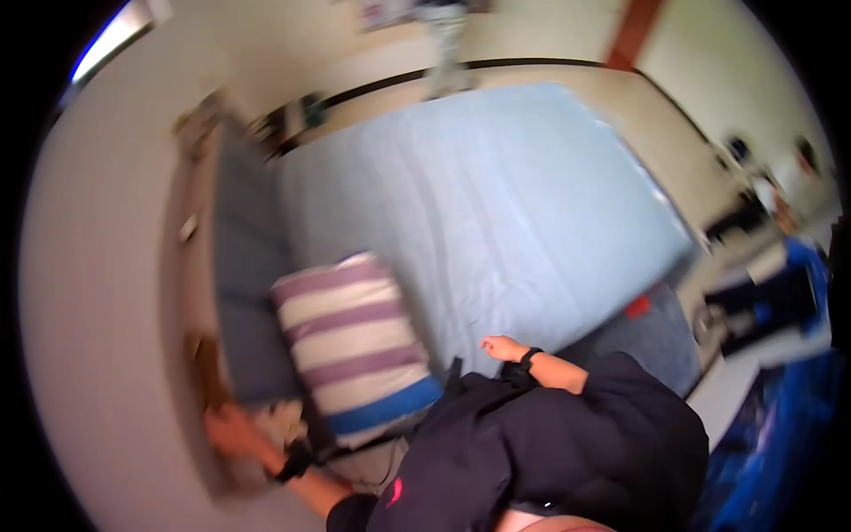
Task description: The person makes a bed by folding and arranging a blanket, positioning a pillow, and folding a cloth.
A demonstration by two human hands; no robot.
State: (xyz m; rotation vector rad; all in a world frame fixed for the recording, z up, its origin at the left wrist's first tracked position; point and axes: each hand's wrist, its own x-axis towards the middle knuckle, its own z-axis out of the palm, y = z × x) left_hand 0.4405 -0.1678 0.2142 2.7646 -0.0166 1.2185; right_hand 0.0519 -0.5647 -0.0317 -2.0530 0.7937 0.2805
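Note:
My left hand (235,432) is low at the left, against the ledge behind the headboard. Just beyond its fingers stands a brown object (206,368), too blurred to name; whether they touch I cannot tell. Motion smears the fingers of this hand. My right hand (503,348) hovers over the near edge of the bed, its fingers curled in and nothing visible in them. Between the two hands a striped pillow (350,337) in purple, cream and blue lies by the headboard. A light blue sheet (496,195) covers the mattress. Both wrists wear black bands.
The grey padded headboard (253,257) runs along the left, with a small white item (188,228) on its ledge (182,275). A person (443,44) stands beyond the bed. Blue bags (771,434) and dark items are at the right. Several blurred things sit past the headboard's far end.

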